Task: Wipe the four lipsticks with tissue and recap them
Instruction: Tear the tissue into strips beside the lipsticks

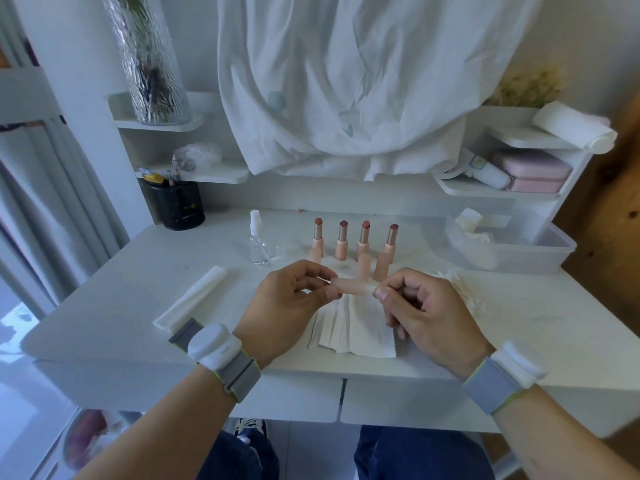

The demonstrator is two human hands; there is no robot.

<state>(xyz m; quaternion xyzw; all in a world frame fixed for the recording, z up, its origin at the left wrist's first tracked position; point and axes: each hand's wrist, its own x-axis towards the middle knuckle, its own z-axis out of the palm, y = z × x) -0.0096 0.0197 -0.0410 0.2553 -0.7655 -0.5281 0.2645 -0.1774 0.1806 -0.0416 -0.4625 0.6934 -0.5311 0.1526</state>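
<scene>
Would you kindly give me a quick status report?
Both hands, left and right, pinch one cap. Four lipsticks uncapped, upright. Nothing obstructing.

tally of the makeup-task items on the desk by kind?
Lipsticks, uncapped, upright: 4
Caps: 3 seen; 1 in both hands, 2 upright behind it
Spray bottle: 1
Tissue sheet: 1
Total: 9
</scene>
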